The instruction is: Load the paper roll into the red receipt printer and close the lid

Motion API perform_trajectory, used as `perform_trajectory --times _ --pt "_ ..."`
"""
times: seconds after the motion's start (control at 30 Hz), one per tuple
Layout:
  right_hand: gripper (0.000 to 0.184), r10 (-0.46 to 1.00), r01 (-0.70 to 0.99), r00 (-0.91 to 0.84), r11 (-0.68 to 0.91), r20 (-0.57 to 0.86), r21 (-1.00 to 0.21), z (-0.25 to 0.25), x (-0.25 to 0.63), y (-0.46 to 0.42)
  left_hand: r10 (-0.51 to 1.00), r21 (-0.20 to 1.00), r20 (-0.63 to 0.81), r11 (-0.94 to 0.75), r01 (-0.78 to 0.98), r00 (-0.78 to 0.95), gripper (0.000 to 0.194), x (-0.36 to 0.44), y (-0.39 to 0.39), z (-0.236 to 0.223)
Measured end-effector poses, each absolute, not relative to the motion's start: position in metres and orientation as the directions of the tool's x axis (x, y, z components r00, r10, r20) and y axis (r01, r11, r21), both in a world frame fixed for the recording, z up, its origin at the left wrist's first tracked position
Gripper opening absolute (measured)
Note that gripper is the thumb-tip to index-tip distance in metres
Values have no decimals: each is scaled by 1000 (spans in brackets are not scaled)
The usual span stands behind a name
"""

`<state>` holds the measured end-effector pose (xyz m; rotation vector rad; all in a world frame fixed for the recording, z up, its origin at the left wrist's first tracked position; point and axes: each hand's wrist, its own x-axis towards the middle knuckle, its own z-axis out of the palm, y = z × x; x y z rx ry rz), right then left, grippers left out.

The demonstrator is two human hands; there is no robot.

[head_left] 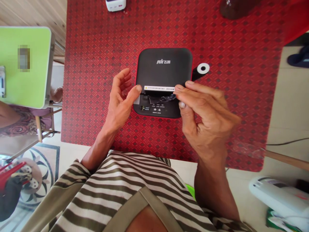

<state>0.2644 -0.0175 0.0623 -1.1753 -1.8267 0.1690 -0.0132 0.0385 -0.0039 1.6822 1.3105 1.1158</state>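
A black receipt printer (pixel 164 72) with a white brand mark on its lid lies flat on the red patterned table. A strip of crinkled clear plastic film (pixel 160 99) stretches across its front slot, below a white warning label (pixel 156 88). My right hand (pixel 205 112) pinches the film's right end between thumb and fingers. At the printer's left edge, my left hand (pixel 122 100) is open, its fingers curved apart and its thumb against the casing. Just right of the printer lies a paper roll (pixel 199 71), dark on the outside with a white end.
A white device (pixel 116 4) and a dark brown object (pixel 238 8) stand at the table's far side. To the left is a green folding table (pixel 29 87), with another person's arm (pixel 8 116) beside it. A white appliance (pixel 280 196) sits low at right.
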Motion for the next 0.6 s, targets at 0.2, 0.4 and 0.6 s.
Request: perform_trajectory --times 0.2,0.4,0.6 --pt "53 780 643 -85 518 620 -564 60 261 -19 980 894 175 -200 402 98 72 -9 36 -7" --pt "57 793 607 -52 508 607 -611 55 262 -20 982 897 148 -183 402 117 72 -8 33 -13" --pt "47 745 577 76 509 663 -638 47 256 -27 995 983 85 -93 157 52 68 -7 22 -5"
